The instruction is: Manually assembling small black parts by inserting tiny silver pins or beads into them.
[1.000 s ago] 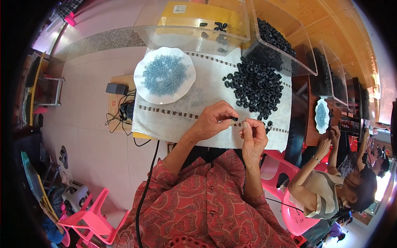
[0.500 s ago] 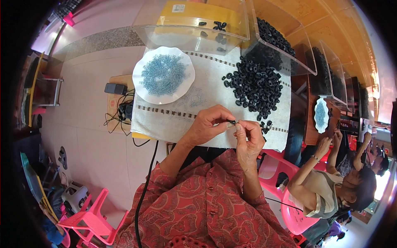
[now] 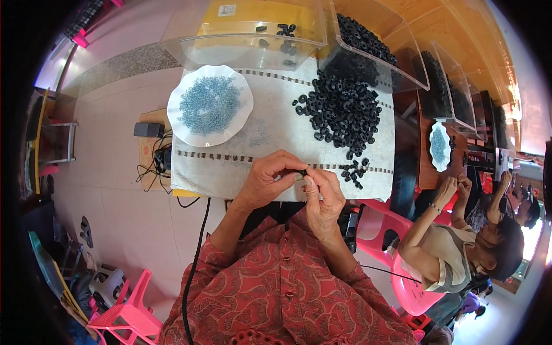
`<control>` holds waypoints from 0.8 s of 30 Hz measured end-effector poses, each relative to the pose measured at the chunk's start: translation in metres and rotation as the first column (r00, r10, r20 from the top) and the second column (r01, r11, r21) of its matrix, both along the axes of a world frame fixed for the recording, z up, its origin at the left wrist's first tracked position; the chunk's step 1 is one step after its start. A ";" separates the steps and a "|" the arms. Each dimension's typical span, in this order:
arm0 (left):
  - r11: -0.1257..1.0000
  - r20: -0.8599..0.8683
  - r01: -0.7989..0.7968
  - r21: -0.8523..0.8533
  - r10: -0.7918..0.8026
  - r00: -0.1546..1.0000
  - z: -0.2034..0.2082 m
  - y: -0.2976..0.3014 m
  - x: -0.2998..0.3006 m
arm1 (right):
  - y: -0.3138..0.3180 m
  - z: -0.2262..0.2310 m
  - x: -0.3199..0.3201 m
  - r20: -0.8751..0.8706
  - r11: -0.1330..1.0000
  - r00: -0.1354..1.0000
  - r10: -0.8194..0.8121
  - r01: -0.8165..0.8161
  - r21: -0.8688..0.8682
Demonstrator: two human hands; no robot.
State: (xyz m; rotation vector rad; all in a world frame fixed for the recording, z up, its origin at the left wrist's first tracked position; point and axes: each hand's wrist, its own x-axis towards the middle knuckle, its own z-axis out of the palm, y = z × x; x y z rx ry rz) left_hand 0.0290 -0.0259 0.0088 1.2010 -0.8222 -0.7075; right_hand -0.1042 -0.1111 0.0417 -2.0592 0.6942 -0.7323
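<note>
1. Head view: we find a small dark part [image 3: 303, 172] between the two hands, above the 6 o'clock edge of the pale cloth [image 3: 282, 129].
2. Left hand [image 3: 265, 181]: thumb and forefinger pinch the part. Right hand [image 3: 325, 201]: fingertips meet it from 3 o'clock; whether they close on anything, we cannot tell.
3. Risk: we judge that uneven fingertip pressure could make the part slip and drop off the near edge.
4. Surface, from the hands: we note black parts [image 3: 345, 106] heaped at 1 o'clock and a scalloped white plate [image 3: 198, 139] of pale blue pieces [image 3: 210, 103] at 10.
5. Room: we see a co-worker [image 3: 460, 261] at 4 o'clock and a pink chair [image 3: 138, 292] at 8.
</note>
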 end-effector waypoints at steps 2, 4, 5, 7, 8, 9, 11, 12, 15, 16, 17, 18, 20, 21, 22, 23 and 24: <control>0.999 0.009 0.028 0.031 -0.028 1.000 0.000 -0.001 -0.002 | 0.006 0.004 0.003 0.014 0.997 1.000 -0.014 0.015 -0.081; 0.999 0.008 -0.005 0.048 0.005 1.000 0.001 -0.002 -0.005 | 0.009 0.000 0.003 0.028 0.990 0.999 0.019 -0.015 -0.141; 0.999 0.007 -0.003 0.048 0.002 1.000 0.000 -0.003 -0.006 | 0.010 0.002 0.004 0.018 0.988 0.999 0.026 -0.023 -0.154; 0.998 -0.078 0.007 0.056 -0.003 0.997 -0.003 -0.002 -0.006 | 0.010 0.004 0.004 0.007 0.986 0.999 0.033 -0.032 -0.166; 0.998 -0.079 0.008 0.057 -0.003 0.997 -0.006 -0.001 -0.005 | 0.008 0.004 0.004 0.040 0.992 0.997 0.062 -0.057 -0.114; 0.999 -0.179 0.033 0.021 -0.029 0.983 -0.009 -0.001 -0.005 | 0.005 0.005 0.002 0.073 0.995 0.993 0.088 -0.083 -0.063; 0.999 -0.277 0.050 -0.017 -0.053 0.959 -0.010 0.000 -0.004 | -0.008 -0.001 -0.011 -0.039 0.999 0.999 0.030 -0.030 -0.010; 0.999 -0.351 0.050 -0.020 -0.054 0.935 -0.009 0.001 -0.003 | -0.020 -0.005 -0.014 -0.074 0.992 0.997 -0.032 0.022 -0.128; 0.999 -0.472 0.048 -0.023 -0.053 0.880 -0.007 0.002 -0.001 | -0.055 -0.007 -0.026 -0.247 0.928 0.952 -0.179 0.080 -0.363; 0.998 -0.519 0.051 -0.023 -0.056 0.853 -0.007 0.002 0.000 | -0.061 -0.010 -0.029 -0.304 0.924 0.926 -0.224 0.103 -0.367; 0.999 -0.519 0.045 -0.022 -0.050 0.853 -0.008 0.001 0.001 | -0.066 -0.012 -0.031 -0.359 0.920 0.895 -0.266 0.123 -0.373; 0.997 -0.574 0.052 -0.064 -0.080 0.815 -0.009 0.000 0.001 | -0.070 -0.014 -0.034 -0.417 0.904 0.864 -0.282 0.093 -0.418; 0.994 -0.623 0.043 -0.105 -0.100 0.776 -0.010 -0.001 0.000 | -0.074 -0.018 -0.035 -0.486 0.893 0.823 -0.295 0.056 -0.446; 0.991 -0.674 0.040 -0.127 -0.116 0.730 -0.009 -0.003 -0.001 | -0.075 -0.019 -0.035 -0.496 0.887 0.813 -0.306 0.053 -0.460; 0.988 -0.721 0.035 -0.151 -0.134 0.679 -0.009 -0.004 -0.002 | -0.076 -0.019 -0.035 -0.498 0.887 0.815 -0.297 0.043 -0.460; 0.986 -0.747 0.042 -0.159 -0.148 0.648 -0.010 -0.005 -0.003 | -0.076 -0.017 -0.035 -0.499 0.887 0.817 -0.290 0.034 -0.460; 0.987 -0.747 0.033 -0.158 -0.141 0.650 -0.010 -0.006 -0.005 | -0.078 -0.016 -0.034 -0.495 0.873 0.820 -0.286 0.011 -0.487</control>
